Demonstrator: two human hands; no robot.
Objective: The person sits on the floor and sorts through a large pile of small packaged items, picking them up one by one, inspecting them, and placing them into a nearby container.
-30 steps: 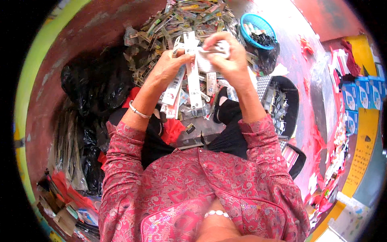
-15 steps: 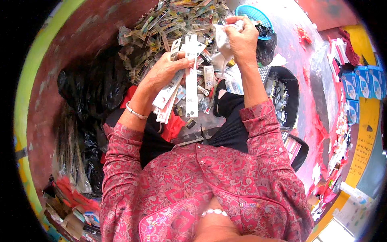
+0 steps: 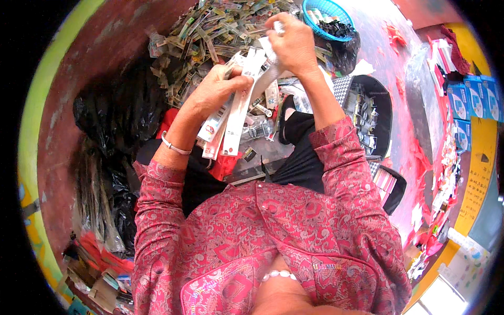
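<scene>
My left hand [image 3: 218,92] grips a bundle of long white packaged strips [image 3: 233,118] that hang down toward my lap. My right hand [image 3: 294,44] is raised above them and pinches the top end of one white strip [image 3: 270,50]. Right behind both hands lies a big heap of small packaged items [image 3: 210,31] on the reddish floor. I sit with legs apart, in a red patterned top.
A blue basket [image 3: 328,10] with dark items stands at the upper right. A black tray [image 3: 378,113] with packets sits to my right, black plastic bags [image 3: 115,115] to my left. Blue boxes [image 3: 470,100] and red scraps lie along the right side.
My right hand has risen up and away from my left hand, drawing one strip upward. The left hand keeps its bundle and has shifted slightly.
</scene>
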